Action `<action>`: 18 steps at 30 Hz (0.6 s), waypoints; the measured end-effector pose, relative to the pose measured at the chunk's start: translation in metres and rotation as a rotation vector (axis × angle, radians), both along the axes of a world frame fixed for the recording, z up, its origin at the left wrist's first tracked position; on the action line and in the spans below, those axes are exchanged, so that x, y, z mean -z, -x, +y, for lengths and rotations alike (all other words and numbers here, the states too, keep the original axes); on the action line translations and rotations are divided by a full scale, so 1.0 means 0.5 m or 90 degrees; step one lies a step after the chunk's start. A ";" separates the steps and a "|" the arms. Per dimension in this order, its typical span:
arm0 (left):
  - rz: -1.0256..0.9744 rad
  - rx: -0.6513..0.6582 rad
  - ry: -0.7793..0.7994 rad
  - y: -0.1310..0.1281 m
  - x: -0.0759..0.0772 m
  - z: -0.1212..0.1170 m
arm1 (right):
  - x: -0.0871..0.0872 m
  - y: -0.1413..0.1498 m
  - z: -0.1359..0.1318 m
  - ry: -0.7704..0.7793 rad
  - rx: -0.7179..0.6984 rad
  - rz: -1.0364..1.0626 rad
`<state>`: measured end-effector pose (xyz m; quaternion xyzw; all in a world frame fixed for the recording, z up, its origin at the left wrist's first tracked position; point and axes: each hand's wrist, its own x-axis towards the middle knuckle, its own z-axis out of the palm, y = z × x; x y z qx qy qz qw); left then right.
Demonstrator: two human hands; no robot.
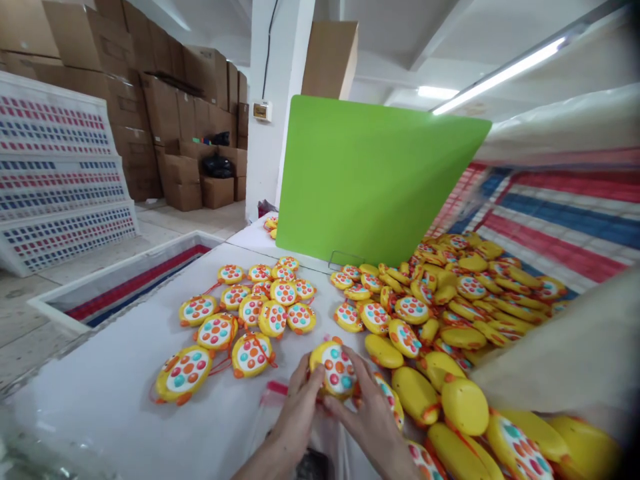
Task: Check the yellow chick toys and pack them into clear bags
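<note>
A yellow toy (334, 369), shaped like a small animal with a white face of coloured round bumps, is held face-up near the table's front. My left hand (299, 407) grips its left side, thumb on the edge. On its other side, my right hand (369, 407) closes round the rim. Beneath my wrists lies a clear plastic bag (265, 417) with a pink-red strip, and a dark object (314, 461) shows partly between my arms. Left of my hands, several like toys (253, 353) lie face-up with red cords. A large heap of them (453, 320) lies to the right, some with plain yellow backs up.
A green board (370, 180) stands upright behind the toys, by a thin wire stand (345, 259). Left of the white table (110, 393) is a white-rimmed bin (60, 313). White crates (60, 173) and stacked cartons (115, 100) stand beyond. Striped sheeting (565, 220) borders the right.
</note>
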<state>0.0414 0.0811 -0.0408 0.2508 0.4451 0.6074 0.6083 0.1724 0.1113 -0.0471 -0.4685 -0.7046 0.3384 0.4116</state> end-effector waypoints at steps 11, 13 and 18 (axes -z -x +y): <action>0.271 0.051 0.015 0.048 -0.038 -0.026 | -0.029 -0.004 -0.024 0.324 -0.014 0.397; 0.294 0.028 0.016 0.044 -0.041 -0.042 | -0.022 0.005 -0.033 0.336 0.032 0.469; 0.232 0.065 -0.060 0.024 -0.041 -0.066 | 0.010 0.018 -0.063 0.338 0.086 0.519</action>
